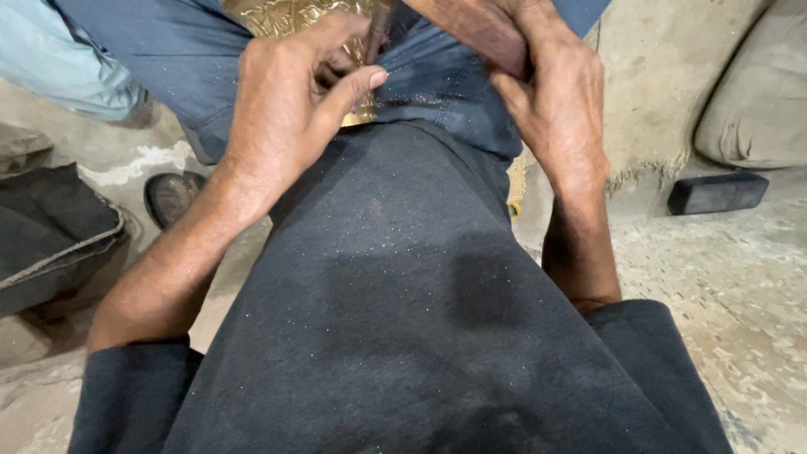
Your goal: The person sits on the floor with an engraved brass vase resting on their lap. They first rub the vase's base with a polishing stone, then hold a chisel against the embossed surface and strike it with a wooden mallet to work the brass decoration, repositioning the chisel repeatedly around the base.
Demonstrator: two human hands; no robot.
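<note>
Embossed golden metal sheet (290, 17), one piece, is rested on the lap at the top edge. One thin dark metal rod (376, 34) is pinched by the curled left hand (290, 105). The right hand's (551, 92) grip cannot be told. One black rectangular block (717, 192) is seen on the dusty concrete floor (731, 286).

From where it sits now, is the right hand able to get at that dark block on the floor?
Probably yes: the right hand is empty-looking, and bare floor lies between it and the dark block.
</note>
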